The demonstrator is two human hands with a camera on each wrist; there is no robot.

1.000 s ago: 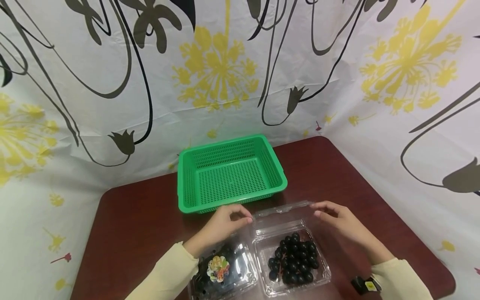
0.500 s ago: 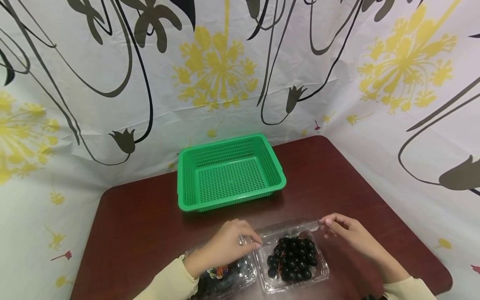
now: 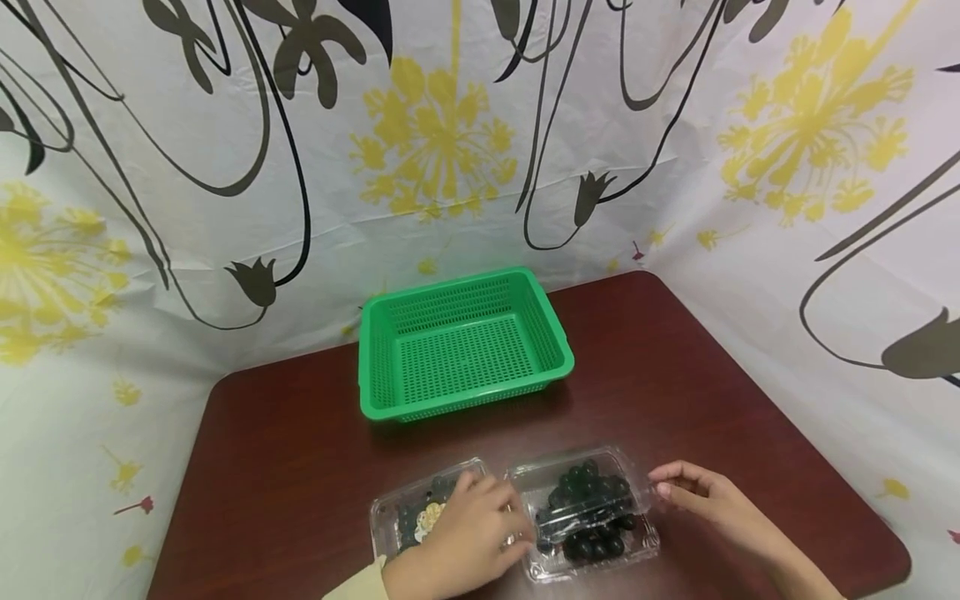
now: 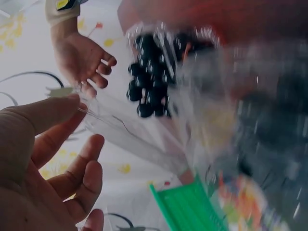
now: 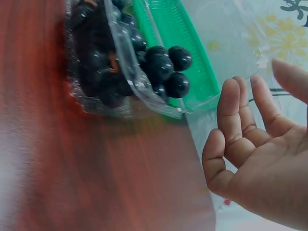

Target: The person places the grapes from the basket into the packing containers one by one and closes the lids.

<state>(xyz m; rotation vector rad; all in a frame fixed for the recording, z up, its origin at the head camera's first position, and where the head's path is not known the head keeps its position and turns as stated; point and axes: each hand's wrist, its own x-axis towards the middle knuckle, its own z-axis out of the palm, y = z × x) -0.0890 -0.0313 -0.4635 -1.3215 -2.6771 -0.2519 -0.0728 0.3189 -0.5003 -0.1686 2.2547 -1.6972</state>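
Observation:
A clear plastic clamshell [image 3: 637,562] holds a bunch of dark grapes [image 3: 596,546]. Its hinged lid [image 3: 536,475] stands tilted partway over the fruit. My left hand [image 3: 476,533] pinches the lid's left edge between thumb and forefinger, as the left wrist view shows. At the lid's right corner is my right hand [image 3: 708,504], its thumb and fingertips on the thin plastic edge and the other fingers loosely bent. Beneath my left forearm sits a second clamshell [image 3: 386,512], lid down, with a fruit-picture sticker [image 3: 427,521] and dark fruit inside; my hand hides much of it.
Behind both clamshells stands a green perforated basket [image 3: 468,402] with nothing in it. The dark red table [image 3: 300,450] has rounded corners, and a patterned cloth [image 3: 480,183] hangs around its back and sides.
Both hands have come down and nearer, bringing the lid from upright to a slant over the grapes. My left hand has moved across the second clamshell. The basket stays put.

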